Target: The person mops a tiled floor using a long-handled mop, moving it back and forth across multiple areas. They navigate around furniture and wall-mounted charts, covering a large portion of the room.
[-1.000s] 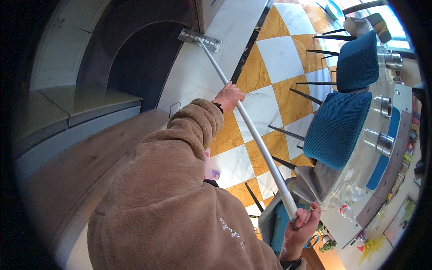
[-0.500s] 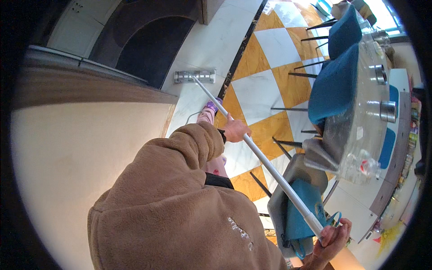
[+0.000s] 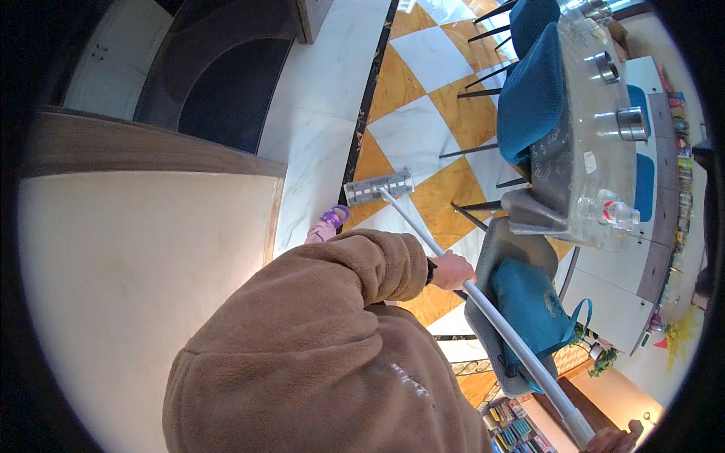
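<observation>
A flat mop [image 3: 513, 341] with a long white-grey pole runs from the floor up toward the lower right. Its rectangular head [image 3: 361, 191] lies on the orange-and-white checkered tiles, touching the dark border strip. My left hand [image 3: 453, 272], with a dark band at its wrist, is closed around the middle of the pole. At the pole's upper end is my right hand [image 3: 615, 440], closed on it and partly cut off by the picture's edge. A purple slipper [image 3: 334, 217] on my foot shows just nearer than the mop head.
A grey chair [image 3: 521, 245] holding a teal bag [image 3: 529, 302] stands close beside the pole. Blue chairs [image 3: 531, 94] line a table with a clear cover [image 3: 585, 189], which bears metal canisters and a plastic bottle [image 3: 619, 215]. A pale wall [image 3: 151, 249] rises at left.
The mop head has moved right and nearer, off the white marble strip onto the checkered tiles. Both hands have shifted lower and to the right with the pole; the view has shifted too.
</observation>
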`<state>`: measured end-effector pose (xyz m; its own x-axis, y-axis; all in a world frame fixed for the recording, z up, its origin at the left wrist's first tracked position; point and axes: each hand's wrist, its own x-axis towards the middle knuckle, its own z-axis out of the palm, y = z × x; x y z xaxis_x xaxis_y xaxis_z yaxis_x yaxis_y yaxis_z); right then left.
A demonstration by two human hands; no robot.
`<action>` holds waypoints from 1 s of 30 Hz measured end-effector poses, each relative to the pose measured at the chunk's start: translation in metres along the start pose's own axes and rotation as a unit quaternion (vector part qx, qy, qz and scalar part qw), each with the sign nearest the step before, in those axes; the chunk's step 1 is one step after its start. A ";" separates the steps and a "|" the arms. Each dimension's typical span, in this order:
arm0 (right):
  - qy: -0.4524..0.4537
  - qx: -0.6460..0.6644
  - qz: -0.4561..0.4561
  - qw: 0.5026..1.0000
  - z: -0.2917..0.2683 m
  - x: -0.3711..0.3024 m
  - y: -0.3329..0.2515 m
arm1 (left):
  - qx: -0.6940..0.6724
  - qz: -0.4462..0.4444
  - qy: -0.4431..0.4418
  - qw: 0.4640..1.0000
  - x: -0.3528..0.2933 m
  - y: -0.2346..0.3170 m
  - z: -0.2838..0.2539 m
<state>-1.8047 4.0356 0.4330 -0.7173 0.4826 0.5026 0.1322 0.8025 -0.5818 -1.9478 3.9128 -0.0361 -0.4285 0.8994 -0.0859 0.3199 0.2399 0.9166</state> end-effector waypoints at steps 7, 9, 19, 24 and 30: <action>-0.009 0.284 0.160 0.945 -0.001 -0.022 0.001 | 0.072 0.019 0.042 0.996 -0.031 -0.036 -0.052; -0.039 0.194 0.108 0.974 0.028 -0.029 0.011 | 0.102 0.003 0.072 0.992 -0.043 -0.071 -0.082; -0.234 0.312 0.300 0.871 0.248 -0.097 0.012 | 0.220 -0.178 0.142 0.949 -0.175 -0.237 -0.191; -0.232 0.313 0.280 0.877 0.259 -0.101 -0.001 | 0.220 -0.190 0.144 0.946 -0.184 -0.248 -0.190; -0.240 0.294 0.262 0.887 0.221 -0.089 -0.014 | 0.194 -0.202 0.106 0.954 -0.209 -0.219 -0.145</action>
<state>-1.8939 3.9042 0.2551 -0.8900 0.4178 -0.1828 0.2545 0.1224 -0.9593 -2.0507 3.6193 -0.1627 -0.7307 0.6215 -0.2827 0.3636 0.7047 0.6093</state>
